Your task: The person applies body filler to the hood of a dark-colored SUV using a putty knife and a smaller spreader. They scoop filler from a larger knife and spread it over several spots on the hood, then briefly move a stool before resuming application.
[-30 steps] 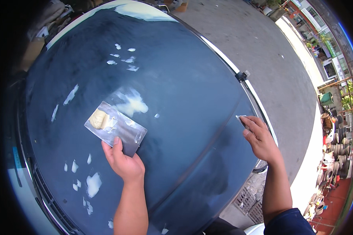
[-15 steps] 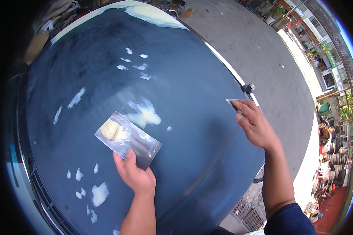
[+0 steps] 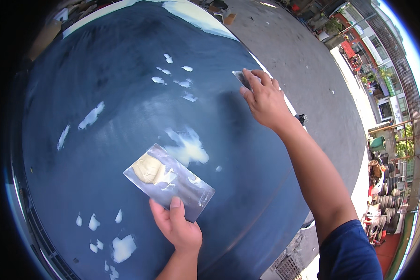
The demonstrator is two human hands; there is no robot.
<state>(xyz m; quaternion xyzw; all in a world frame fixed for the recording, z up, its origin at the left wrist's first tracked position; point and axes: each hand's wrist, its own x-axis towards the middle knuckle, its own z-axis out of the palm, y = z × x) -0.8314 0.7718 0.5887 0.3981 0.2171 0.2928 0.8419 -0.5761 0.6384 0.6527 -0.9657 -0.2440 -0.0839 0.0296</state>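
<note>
Left hand (image 3: 179, 231) grips a flat metal mixing board (image 3: 169, 182), fingers closed on its near edge; beige filler (image 3: 148, 169) sits on it. Right hand (image 3: 264, 100) presses a small spreader (image 3: 244, 77) onto the dark blue car hood (image 3: 126, 130) near its right edge, fingers closed over it.

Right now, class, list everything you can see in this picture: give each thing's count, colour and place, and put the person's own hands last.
Car bonnet: one, dark blue, fills most of the view.
Filler patches: many, whitish, scattered across the bonnet.
Flat board: one, shiny grey, held over the bonnet near its lower middle.
Lump of putty: one, tan, on the board's left end.
Small spreader: one, grey, at the bonnet's right edge.
Pavement: grey, right of the car.
Stacked tyres: several, dark, far right.
Left hand: grips the board.
Right hand: presses the spreader.
</note>
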